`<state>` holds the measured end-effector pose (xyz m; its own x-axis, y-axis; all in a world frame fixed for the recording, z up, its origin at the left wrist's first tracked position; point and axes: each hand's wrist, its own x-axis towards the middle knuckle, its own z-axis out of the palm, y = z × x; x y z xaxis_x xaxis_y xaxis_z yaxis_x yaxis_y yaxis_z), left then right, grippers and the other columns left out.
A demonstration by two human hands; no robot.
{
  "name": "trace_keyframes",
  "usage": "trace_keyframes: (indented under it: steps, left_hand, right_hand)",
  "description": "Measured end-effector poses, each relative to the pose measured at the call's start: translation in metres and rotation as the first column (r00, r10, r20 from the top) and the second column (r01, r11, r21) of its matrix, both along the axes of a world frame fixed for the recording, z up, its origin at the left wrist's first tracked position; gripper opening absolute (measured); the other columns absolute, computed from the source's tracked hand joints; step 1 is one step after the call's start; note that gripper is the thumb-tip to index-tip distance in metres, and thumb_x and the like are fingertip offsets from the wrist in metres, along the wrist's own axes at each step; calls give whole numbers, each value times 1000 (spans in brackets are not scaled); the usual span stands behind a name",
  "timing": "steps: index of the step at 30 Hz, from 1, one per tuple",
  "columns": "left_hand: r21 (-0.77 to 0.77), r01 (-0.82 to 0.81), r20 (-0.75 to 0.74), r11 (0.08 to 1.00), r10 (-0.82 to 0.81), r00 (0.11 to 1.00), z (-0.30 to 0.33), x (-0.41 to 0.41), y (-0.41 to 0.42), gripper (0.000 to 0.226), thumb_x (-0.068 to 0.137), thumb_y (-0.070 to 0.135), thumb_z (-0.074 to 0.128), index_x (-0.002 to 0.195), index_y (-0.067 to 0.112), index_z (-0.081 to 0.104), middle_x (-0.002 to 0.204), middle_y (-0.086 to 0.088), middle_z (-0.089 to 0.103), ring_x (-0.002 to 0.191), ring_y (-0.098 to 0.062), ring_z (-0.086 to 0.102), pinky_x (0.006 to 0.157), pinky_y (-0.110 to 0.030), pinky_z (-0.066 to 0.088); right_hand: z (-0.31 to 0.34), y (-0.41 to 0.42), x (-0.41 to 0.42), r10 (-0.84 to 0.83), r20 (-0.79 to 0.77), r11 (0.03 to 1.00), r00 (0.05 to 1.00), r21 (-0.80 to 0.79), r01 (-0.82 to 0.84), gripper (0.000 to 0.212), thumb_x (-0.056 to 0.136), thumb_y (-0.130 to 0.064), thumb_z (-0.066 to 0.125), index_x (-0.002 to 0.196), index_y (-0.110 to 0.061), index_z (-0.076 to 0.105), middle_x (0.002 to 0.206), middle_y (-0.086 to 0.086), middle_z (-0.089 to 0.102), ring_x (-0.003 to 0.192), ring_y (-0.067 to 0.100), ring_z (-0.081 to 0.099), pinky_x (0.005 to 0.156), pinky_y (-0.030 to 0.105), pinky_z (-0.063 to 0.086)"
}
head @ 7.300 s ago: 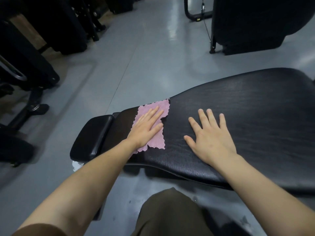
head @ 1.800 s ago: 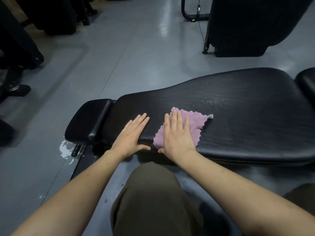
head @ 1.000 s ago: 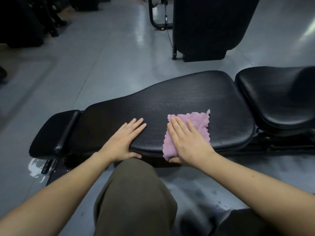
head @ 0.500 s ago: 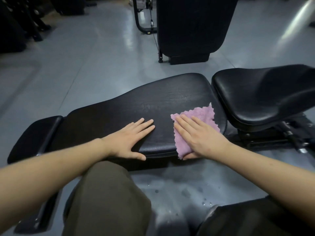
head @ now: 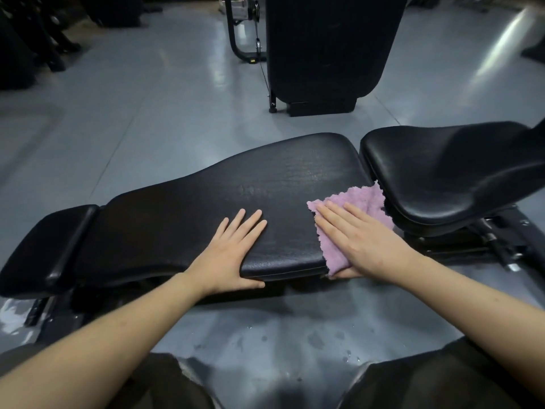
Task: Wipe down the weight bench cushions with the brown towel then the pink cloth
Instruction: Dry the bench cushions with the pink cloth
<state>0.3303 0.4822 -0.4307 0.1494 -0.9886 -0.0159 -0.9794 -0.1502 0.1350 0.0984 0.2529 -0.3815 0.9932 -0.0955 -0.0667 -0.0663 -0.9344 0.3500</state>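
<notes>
The long black back cushion [head: 265, 184] of the weight bench lies across the middle of the view. A small black head pad [head: 44, 246] sits at its left end and the black seat cushion [head: 448, 172] at its right. My right hand [head: 362, 243] presses the pink cloth [head: 362, 199] flat on the back cushion's right end, fingers straight, thumb under the near edge. The cloth's far corner reaches the gap by the seat. My left hand [head: 233, 249] rests flat and bare on the cushion's near edge. No brown towel is in view.
A tall black padded machine [head: 327, 45] with a cable stands on the grey floor behind the bench. More dark equipment [head: 26, 39] lines the far left. Water drops [head: 324, 340] spot the floor in front of my knees. The bench's metal frame [head: 498, 249] shows under the seat.
The pink cloth passed from my left hand to my right. My right hand has slid it rightward along the back cushion to the end by the seat. My left hand stays flat on the cushion.
</notes>
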Motion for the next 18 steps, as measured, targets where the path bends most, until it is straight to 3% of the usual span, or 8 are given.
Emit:
trace_keyframes:
  steps: [10, 15, 18]
  left_hand:
    - [-38, 0, -16, 999, -1, 1000, -5, 1, -1, 124, 71, 85, 58, 162, 25, -3, 168, 9, -17, 154, -23, -19, 126, -50, 0]
    - [-62, -28, -53, 998, 25, 998, -5, -1, -3, 128, 70, 83, 59, 162, 20, -5, 168, 11, -15, 154, -17, -19, 127, -48, 3]
    - [-75, -41, -78, 996, 35, 996, -4, -1, -3, 130, 70, 82, 58, 161, 17, -8, 168, 10, -15, 154, -14, -19, 127, -45, 3]
  right_hand:
    - [-8, 49, 39, 66, -18, 998, 998, -10, -67, 118, 77, -82, 53, 147, 12, 37, 156, 33, 29, 146, 45, 31, 119, 53, 29]
    - [-18, 86, 77, 64, -25, 998, 998, -25, -65, 119, 87, -79, 40, 153, 14, 7, 161, 35, 2, 152, 46, 5, 124, 53, 10]
    - [-17, 91, 84, 57, 1, 998, 998, -23, -57, 120, 87, -78, 43, 153, 14, 3, 162, 35, -1, 152, 46, 1, 125, 53, 7]
